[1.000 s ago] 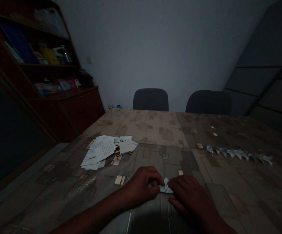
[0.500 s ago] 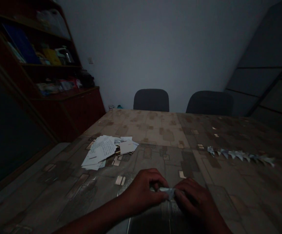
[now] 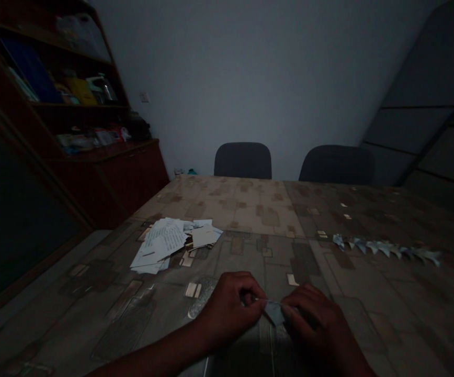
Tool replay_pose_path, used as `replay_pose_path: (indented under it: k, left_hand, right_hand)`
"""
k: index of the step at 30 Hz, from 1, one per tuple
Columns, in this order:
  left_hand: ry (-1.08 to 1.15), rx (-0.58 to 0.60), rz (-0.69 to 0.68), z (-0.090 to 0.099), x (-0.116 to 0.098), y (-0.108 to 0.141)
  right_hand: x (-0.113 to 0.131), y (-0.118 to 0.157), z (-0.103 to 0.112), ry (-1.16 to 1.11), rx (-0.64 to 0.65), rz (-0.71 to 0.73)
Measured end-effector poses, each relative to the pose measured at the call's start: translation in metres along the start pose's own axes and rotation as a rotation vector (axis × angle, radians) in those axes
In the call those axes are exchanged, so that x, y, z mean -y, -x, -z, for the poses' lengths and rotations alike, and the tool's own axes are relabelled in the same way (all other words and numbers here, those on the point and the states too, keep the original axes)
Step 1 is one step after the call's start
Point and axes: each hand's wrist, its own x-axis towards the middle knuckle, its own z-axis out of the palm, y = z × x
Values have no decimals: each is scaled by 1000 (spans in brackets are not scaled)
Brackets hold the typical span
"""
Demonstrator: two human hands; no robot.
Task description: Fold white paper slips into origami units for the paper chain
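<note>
A small folded piece of paper [image 3: 274, 313] is held between my two hands near the table's front edge. My left hand [image 3: 235, 306] pinches its left corner between thumb and forefinger. On the other side, my right hand [image 3: 315, 319] grips the right edge with closed fingers. Beyond my left hand lies a loose pile of paper sheets [image 3: 166, 241], some with writing on them. Several folded paper pieces [image 3: 384, 248] form a row on the table at the right.
The table [image 3: 246, 209] has a patterned cover. Two dark chairs [image 3: 242, 160] [image 3: 337, 165] stand at its far side, against a pale wall. A dark red cabinet [image 3: 133, 173] with filled shelves is at the left.
The folded paper has turned and shows a broader face pointing downward between my hands. My left fingertips have shifted slightly left and now pinch its corner.
</note>
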Motion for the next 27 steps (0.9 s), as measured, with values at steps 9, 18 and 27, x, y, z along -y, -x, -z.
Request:
replay_pose_path:
  k: [9,18,27]
  left_hand:
    - [-53,-89,35,17,-2,-8]
    - [-110,51,-153,-3,-4,-4]
    - [-182,32,-231,-10,0,0]
  right_hand:
    - [3,-3,16,-84,40,-127]
    - [-1,-4,2,-21,-18,4]
    - [3,-2,-5,55,-29,55]
